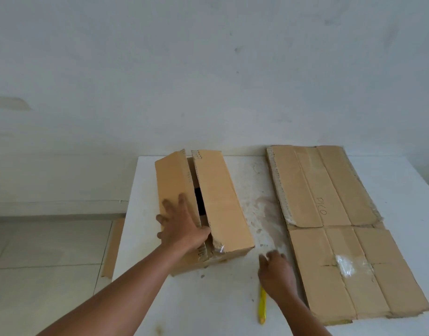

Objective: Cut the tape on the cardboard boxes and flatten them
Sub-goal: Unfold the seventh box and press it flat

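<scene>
A brown cardboard box (pixel 220 202) stands on the white table (pixel 232 299), its two top flaps parted along the middle with a dark gap between them. My left hand (pixel 181 224) lies spread on the left flap, thumb at the slit's near end where torn clear tape hangs. My right hand (pixel 276 272) hovers low over the table, fingers apart, just above a yellow cutter (pixel 262 306) that lies on the table. A flattened cardboard box (pixel 334 226) lies to the right with a patch of clear tape on it.
A strip of cardboard (pixel 114 248) leans at the table's left side above the tiled floor. The table stands against a white wall (pixel 208 69). A stained patch of table shows between the box and the flattened box.
</scene>
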The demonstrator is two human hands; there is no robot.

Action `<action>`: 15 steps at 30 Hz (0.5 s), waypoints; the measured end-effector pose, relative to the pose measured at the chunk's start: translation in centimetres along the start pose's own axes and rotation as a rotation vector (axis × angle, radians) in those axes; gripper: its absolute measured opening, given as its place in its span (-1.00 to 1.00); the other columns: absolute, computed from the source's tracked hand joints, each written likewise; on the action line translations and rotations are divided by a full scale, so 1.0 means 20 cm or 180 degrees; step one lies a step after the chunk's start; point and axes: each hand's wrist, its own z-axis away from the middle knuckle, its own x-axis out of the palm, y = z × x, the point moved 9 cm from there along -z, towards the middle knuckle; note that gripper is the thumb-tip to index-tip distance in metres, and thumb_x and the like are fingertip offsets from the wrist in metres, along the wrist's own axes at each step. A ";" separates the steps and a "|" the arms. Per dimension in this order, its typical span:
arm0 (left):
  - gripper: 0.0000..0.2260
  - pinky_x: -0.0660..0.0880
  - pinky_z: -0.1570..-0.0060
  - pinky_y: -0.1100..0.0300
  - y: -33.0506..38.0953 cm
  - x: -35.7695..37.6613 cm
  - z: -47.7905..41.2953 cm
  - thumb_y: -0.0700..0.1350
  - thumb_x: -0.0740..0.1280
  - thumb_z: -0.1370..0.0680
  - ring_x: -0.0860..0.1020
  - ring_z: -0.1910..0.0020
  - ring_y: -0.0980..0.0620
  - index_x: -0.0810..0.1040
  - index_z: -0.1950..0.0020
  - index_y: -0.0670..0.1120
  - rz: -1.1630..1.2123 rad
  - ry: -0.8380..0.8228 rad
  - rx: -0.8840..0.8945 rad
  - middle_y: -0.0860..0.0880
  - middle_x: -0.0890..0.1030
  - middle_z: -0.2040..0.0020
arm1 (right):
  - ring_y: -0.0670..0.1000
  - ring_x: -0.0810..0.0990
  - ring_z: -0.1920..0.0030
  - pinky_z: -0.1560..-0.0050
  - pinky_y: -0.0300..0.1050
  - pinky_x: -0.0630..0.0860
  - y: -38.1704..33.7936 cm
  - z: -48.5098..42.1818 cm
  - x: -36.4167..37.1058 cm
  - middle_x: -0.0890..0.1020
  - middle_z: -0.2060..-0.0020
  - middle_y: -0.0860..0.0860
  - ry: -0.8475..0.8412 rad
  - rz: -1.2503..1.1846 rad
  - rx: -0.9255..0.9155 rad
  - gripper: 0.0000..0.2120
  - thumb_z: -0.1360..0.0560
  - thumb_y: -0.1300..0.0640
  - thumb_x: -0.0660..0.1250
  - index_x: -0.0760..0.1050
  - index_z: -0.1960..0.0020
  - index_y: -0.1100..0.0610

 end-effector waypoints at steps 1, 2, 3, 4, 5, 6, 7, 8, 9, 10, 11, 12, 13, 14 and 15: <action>0.04 0.39 -0.31 -0.29 0.00 0.00 0.00 0.20 0.47 -0.41 0.00 -0.54 -0.33 -0.25 -0.59 0.15 0.0014 -0.0021 -0.0002 -0.06 -0.25 -0.61 | 0.03 0.56 -0.03 0.01 -0.09 0.49 -0.09 -0.02 -0.06 0.57 -0.13 0.06 0.0102 -0.0368 -0.0148 -0.70 -0.63 -0.04 0.17 0.48 -0.24 0.10; 0.03 0.38 -0.33 -0.29 -0.01 0.00 0.01 0.18 0.46 -0.42 -0.03 -0.56 -0.32 -0.25 -0.60 0.15 0.0048 -0.0036 0.0008 -0.04 -0.26 -0.62 | 0.01 0.55 -0.06 -0.01 -0.11 0.48 -0.19 -0.04 -0.11 0.56 -0.18 0.05 0.0128 -0.0677 -0.0318 -0.69 -0.62 -0.04 0.20 0.46 -0.29 0.07; 0.02 0.37 -0.35 -0.28 -0.01 0.00 0.01 0.16 0.45 -0.43 -0.05 -0.57 -0.31 -0.25 -0.61 0.15 0.0124 -0.0046 0.0035 -0.03 -0.25 -0.62 | 0.01 0.54 -0.13 -0.05 -0.11 0.47 -0.30 -0.05 -0.15 0.53 -0.24 0.04 0.0111 -0.0857 -0.0527 -0.64 -0.60 -0.06 0.24 0.41 -0.35 0.04; 0.00 0.36 -0.37 -0.26 -0.01 0.00 0.02 0.14 0.44 -0.44 -0.07 -0.59 -0.29 -0.24 -0.61 0.16 0.0246 -0.0067 0.0079 -0.01 -0.25 -0.63 | 0.02 0.52 -0.20 -0.11 -0.08 0.48 -0.41 -0.06 -0.18 0.48 -0.30 0.04 0.0082 -0.0879 -0.0733 -0.56 -0.58 -0.11 0.28 0.37 -0.39 0.02; -0.02 0.34 -0.41 -0.23 0.00 0.00 0.03 0.11 0.43 -0.46 -0.09 -0.60 -0.26 -0.24 -0.62 0.17 0.0383 -0.0092 0.0145 0.01 -0.24 -0.63 | 0.06 0.49 -0.27 -0.19 -0.04 0.49 -0.50 -0.06 -0.19 0.42 -0.35 0.05 0.0069 -0.0749 -0.0879 -0.47 -0.54 -0.17 0.30 0.32 -0.43 0.01; -0.03 0.31 -0.44 -0.19 0.01 -0.01 0.04 0.09 0.43 -0.47 -0.09 -0.61 -0.22 -0.22 -0.62 0.19 0.0501 -0.0108 0.0240 0.03 -0.23 -0.64 | 0.10 0.45 -0.33 -0.27 0.02 0.47 -0.59 -0.06 -0.19 0.35 -0.40 0.06 0.0065 -0.0554 -0.0973 -0.36 -0.50 -0.25 0.31 0.26 -0.46 0.00; -0.05 0.28 -0.47 -0.16 0.02 -0.02 0.05 0.08 0.43 -0.48 -0.08 -0.62 -0.18 -0.21 -0.62 0.20 0.0590 -0.0110 0.0359 0.04 -0.21 -0.64 | 0.15 0.38 -0.39 -0.34 0.09 0.43 -0.66 -0.06 -0.18 0.28 -0.45 0.09 0.0028 -0.0313 -0.1028 -0.23 -0.44 -0.34 0.31 0.19 -0.50 0.01; -0.07 0.27 -0.49 -0.13 0.03 -0.04 0.07 0.07 0.42 -0.49 -0.04 -0.63 -0.15 -0.18 -0.63 0.20 0.0676 -0.0107 0.0473 0.05 -0.18 -0.65 | 0.20 0.30 -0.45 -0.38 0.17 0.37 -0.71 -0.07 -0.15 0.20 -0.48 0.12 -0.0059 -0.0092 -0.1015 -0.11 -0.39 -0.41 0.31 0.12 -0.52 0.03; -0.09 0.28 -0.49 -0.11 0.04 -0.06 0.08 0.05 0.42 -0.50 0.01 -0.62 -0.12 -0.15 -0.63 0.20 0.0776 -0.0085 0.0559 0.05 -0.13 -0.65 | 0.24 0.23 -0.48 -0.40 0.23 0.33 -0.74 -0.07 -0.13 0.12 -0.50 0.14 -0.0155 0.0096 -0.0937 -0.03 -0.34 -0.44 0.33 0.05 -0.52 0.05; -0.13 0.30 -0.48 -0.08 0.04 -0.09 0.10 0.01 0.41 -0.51 0.08 -0.61 -0.10 -0.11 -0.64 0.18 0.0913 -0.0059 0.0606 0.06 -0.06 -0.65 | 0.26 0.19 -0.48 -0.39 0.26 0.32 -0.75 -0.09 -0.10 0.08 -0.51 0.15 -0.0233 0.0229 -0.0844 0.00 -0.33 -0.42 0.37 0.00 -0.51 0.06; -0.17 0.32 -0.47 -0.04 0.03 -0.11 0.11 -0.05 0.39 -0.53 0.14 -0.59 -0.07 -0.07 -0.64 0.18 0.1086 -0.0030 0.0633 0.07 0.02 -0.64 | 0.27 0.20 -0.47 -0.38 0.28 0.32 -0.76 -0.09 -0.09 0.07 -0.49 0.14 -0.0304 0.0317 -0.0750 0.00 -0.33 -0.36 0.41 -0.03 -0.50 0.06; -0.22 0.36 -0.44 -0.01 0.01 -0.14 0.12 -0.10 0.38 -0.56 0.20 -0.57 -0.06 -0.01 -0.64 0.18 0.1285 -0.0018 0.0616 0.07 0.10 -0.63 | 0.27 0.24 -0.44 -0.36 0.28 0.35 -0.75 -0.10 -0.10 0.11 -0.47 0.14 -0.0367 0.0316 -0.0685 -0.02 -0.34 -0.28 0.44 -0.04 -0.50 0.05; -0.27 0.40 -0.40 0.00 -0.01 -0.17 0.13 -0.14 0.36 -0.59 0.25 -0.55 -0.05 0.04 -0.63 0.19 0.1510 0.0000 0.0583 0.07 0.18 -0.60 | 0.27 0.31 -0.40 -0.34 0.26 0.39 -0.74 -0.12 -0.10 0.17 -0.44 0.15 -0.0444 0.0210 -0.0649 -0.06 -0.35 -0.19 0.44 -0.03 -0.50 0.06; -0.33 0.45 -0.35 0.02 -0.05 -0.21 0.14 -0.16 0.33 -0.61 0.33 -0.50 -0.04 0.10 -0.61 0.21 0.1723 0.0042 0.0531 0.06 0.27 -0.56 | 0.26 0.37 -0.34 -0.30 0.24 0.44 -0.74 -0.13 -0.13 0.24 -0.41 0.15 -0.0536 -0.0003 -0.0603 -0.11 -0.36 -0.10 0.42 -0.01 -0.51 0.07; -0.38 0.51 -0.26 0.07 -0.09 -0.25 0.15 -0.18 0.31 -0.63 0.41 -0.42 0.00 0.17 -0.58 0.23 0.1906 0.0109 0.0474 0.06 0.37 -0.49 | 0.23 0.44 -0.27 -0.23 0.21 0.50 -0.72 -0.14 -0.17 0.31 -0.37 0.16 -0.0635 -0.0306 -0.0532 -0.18 -0.38 -0.01 0.38 0.03 -0.51 0.09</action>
